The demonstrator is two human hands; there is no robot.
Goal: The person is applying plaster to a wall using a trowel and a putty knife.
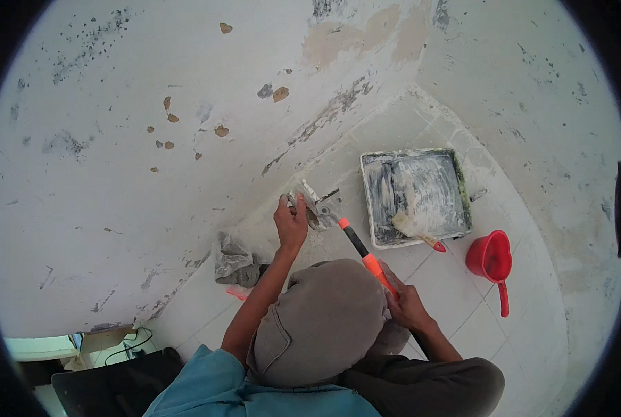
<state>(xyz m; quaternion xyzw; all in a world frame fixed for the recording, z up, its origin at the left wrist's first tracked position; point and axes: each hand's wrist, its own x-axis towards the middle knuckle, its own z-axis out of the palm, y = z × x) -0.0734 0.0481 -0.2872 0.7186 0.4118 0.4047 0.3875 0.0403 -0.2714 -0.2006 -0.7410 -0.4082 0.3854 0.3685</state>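
My right hand is closed around the lower end of an orange and black handle belonging to a long-handled scraper. At the scraper's metal head, smeared with whitish residue, my left hand pinches the edge with fingers and thumb. A dark, thin bar sticks out beside that head; its exact part cannot be made out. A grey cap covers the area between my forearms and hides part of the floor. Beyond the scraper, a square tray coated in white and grey paste carries a flat brush with a red-tipped handle.
A red dipper rests on the tiles right of the tray. Near my left forearm lies a clear plastic bag with grey material. Patched, chipped white walls meet in a corner ahead. A black object stands at lower left.
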